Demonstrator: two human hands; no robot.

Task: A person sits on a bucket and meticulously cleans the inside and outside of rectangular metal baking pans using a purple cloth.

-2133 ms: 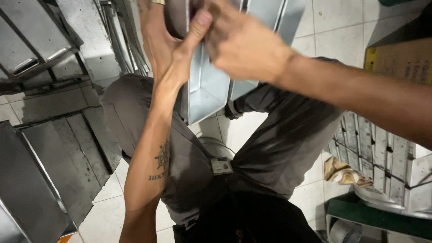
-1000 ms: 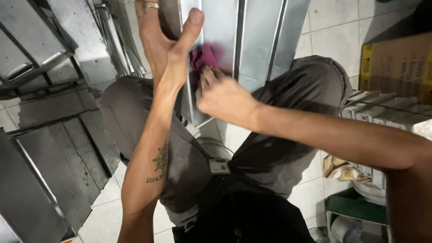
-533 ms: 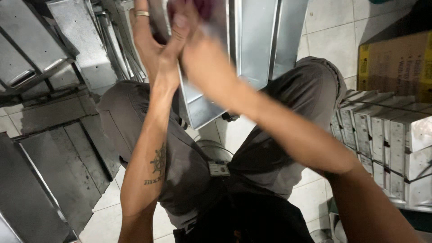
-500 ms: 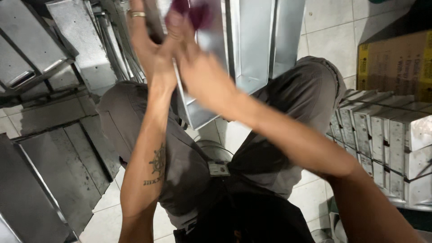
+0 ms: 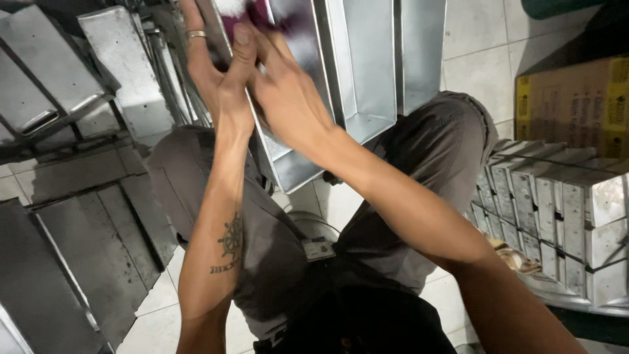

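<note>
In the head view, the left hand (image 5: 219,72) grips the near wall of a long metal tray (image 5: 298,98), thumb up against it. The tray's long axis runs away from the person, open side facing right. The right hand (image 5: 288,98) presses a magenta cloth (image 5: 252,16) inside it, just beyond the left fingers, closed on the cloth.

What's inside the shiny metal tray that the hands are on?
Inside the long shiny metal tray, a dark pink cloth shows beside the right hand. The left hand grips the tray's edge. The hands cover part of the tray's inside.
</note>
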